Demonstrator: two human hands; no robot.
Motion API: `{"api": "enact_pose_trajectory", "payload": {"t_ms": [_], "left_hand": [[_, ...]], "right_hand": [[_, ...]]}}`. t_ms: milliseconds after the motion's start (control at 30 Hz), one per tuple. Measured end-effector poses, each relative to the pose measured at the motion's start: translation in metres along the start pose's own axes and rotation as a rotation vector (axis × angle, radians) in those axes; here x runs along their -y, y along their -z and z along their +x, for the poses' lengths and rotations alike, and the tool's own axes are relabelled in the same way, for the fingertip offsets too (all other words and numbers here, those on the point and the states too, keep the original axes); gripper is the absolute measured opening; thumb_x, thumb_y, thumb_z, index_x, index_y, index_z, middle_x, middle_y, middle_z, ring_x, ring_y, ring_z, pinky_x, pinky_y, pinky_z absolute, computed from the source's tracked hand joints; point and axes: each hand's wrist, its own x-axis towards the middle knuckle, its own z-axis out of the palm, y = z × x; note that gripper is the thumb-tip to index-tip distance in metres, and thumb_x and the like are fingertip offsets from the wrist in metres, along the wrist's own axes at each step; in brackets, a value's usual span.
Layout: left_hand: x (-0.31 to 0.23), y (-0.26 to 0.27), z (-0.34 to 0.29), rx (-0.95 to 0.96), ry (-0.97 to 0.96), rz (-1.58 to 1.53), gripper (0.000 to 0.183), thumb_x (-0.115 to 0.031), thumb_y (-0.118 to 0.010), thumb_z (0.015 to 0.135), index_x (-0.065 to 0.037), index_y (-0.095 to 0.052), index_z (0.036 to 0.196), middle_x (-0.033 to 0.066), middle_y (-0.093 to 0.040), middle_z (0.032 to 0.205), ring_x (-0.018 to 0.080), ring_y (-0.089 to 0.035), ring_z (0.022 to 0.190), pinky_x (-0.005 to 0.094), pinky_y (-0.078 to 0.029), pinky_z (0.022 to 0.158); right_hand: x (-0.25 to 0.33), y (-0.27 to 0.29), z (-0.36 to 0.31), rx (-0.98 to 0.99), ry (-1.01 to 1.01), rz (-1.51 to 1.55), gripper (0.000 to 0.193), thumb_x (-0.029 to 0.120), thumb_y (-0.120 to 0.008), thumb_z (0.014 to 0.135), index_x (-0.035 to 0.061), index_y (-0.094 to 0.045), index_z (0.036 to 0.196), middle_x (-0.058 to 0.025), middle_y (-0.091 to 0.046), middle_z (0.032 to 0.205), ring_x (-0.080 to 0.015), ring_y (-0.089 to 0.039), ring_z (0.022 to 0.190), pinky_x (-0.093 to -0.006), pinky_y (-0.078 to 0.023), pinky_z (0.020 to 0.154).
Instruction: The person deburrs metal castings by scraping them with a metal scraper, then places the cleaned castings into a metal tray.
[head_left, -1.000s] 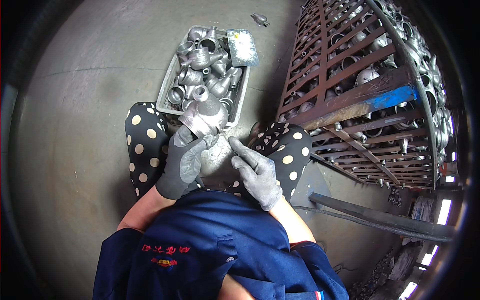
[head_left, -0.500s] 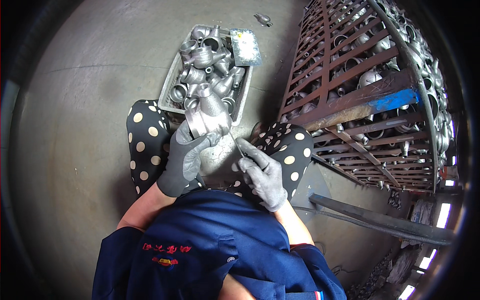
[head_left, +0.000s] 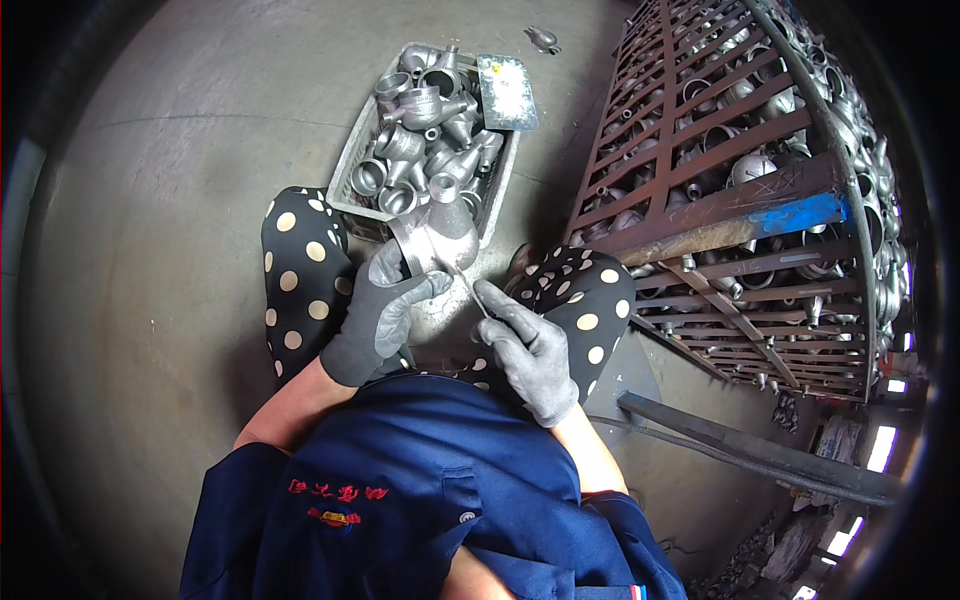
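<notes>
My left hand, in a dark grey glove, grips a rounded silver-grey metal pipe casting by its wide threaded-looking collar. The casting is tilted, with a narrow neck pointing away from me. In my right hand, also gloved, is a thin metal rod-like tool. The forefinger lies along it, and its far end meets the near side of the casting. Whether that tip is flat or pointed I cannot tell. Just beyond the held casting stands a grey plastic crate heaped with similar castings.
A flat, scuffed plate lies at the crate's right far corner. One small casting rests on the floor farther off. On the right is a big rusty steel cage full of castings. A dark bar crosses at lower right.
The view has shifted slightly. The casting has turned a little in my left hand, its neck now leaning more to the right. The tool stays against its near side.
</notes>
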Motion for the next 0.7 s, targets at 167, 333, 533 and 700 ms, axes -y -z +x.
{"api": "enact_pose_trajectory", "payload": {"t_ms": [167,333,533,700], "left_hand": [[0.007,0.007,0.0,0.016,-0.01,0.003,0.049,0.005,-0.064,0.084,0.001,-0.049,0.131,0.0057,-0.062,0.114,0.0108,-0.06,0.1,0.0263,-0.05,0.088],[0.008,0.005,-0.002,0.007,-0.007,0.032,0.049,0.007,-0.064,0.084,0.001,-0.049,0.13,0.0047,-0.062,0.11,0.0098,-0.06,0.097,0.0246,-0.05,0.086],[0.012,0.008,-0.003,-0.005,0.04,0.061,0.056,0.007,-0.063,0.083,0.002,-0.045,0.136,0.0097,-0.058,0.126,0.0168,-0.057,0.114,0.0304,-0.046,0.098],[0.007,-0.001,-0.003,-0.033,0.016,0.01,0.046,0.01,-0.061,0.084,0.002,-0.05,0.128,0.0041,-0.061,0.104,0.0084,-0.06,0.09,0.0232,-0.051,0.082]], "right_hand": [[-0.012,-0.002,0.006,-0.009,0.215,-0.263,0.041,0.006,-0.062,0.088,0.0027,-0.058,0.129,-0.0168,-0.069,0.1,-0.0222,-0.067,0.087,-0.0321,-0.052,0.08],[-0.012,-0.004,0.009,-0.044,0.309,-0.43,0.044,0.007,-0.063,0.086,0.0073,-0.059,0.129,-0.0168,-0.066,0.088,-0.029,-0.064,0.079,-0.0355,-0.051,0.073],[-0.016,-0.006,0.01,-0.05,0.363,-0.522,0.046,0.006,-0.063,0.086,0.0108,-0.058,0.131,-0.0155,-0.063,0.081,-0.0304,-0.063,0.076,-0.0371,-0.051,0.071],[-0.018,-0.003,0.009,-0.025,0.33,-0.462,0.045,0.005,-0.062,0.086,0.0091,-0.059,0.13,-0.0163,-0.064,0.083,-0.0297,-0.063,0.077,-0.0367,-0.051,0.071]]}}
